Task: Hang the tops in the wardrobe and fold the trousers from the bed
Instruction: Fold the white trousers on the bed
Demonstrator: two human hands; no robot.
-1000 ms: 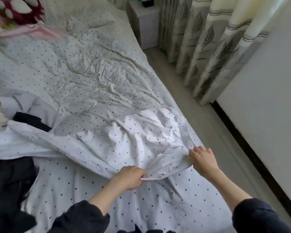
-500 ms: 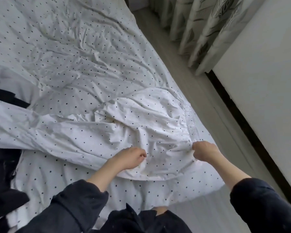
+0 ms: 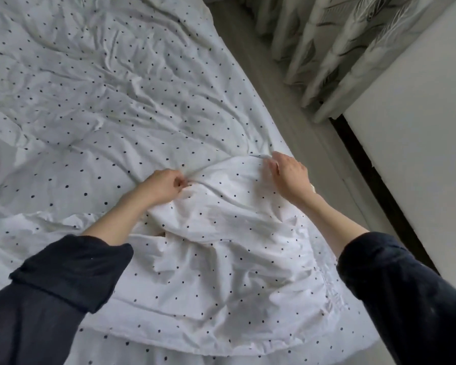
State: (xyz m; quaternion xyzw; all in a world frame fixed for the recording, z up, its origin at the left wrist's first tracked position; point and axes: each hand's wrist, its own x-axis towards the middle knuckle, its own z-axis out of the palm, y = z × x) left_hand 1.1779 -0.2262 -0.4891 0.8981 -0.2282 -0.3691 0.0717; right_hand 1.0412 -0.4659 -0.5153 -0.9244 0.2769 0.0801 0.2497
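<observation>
Polka-dot garment (image 3: 221, 259) lying lengthwise toward viewer, both hands, left (image 3: 163, 184), right (image 3: 290, 175), pinching its far edge

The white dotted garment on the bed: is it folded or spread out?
Partly folded: both hands, left hand and right hand, have doubled the white dotted garment over itself.

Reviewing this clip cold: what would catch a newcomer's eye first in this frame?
Two bare hands at centre frame, the left hand and right hand, each pinching a fold of the white polka-dot fabric spread over the matching dotted bed. Dark sleeves fill the bottom corners; leaf-patterned curtains hang top right.
</observation>
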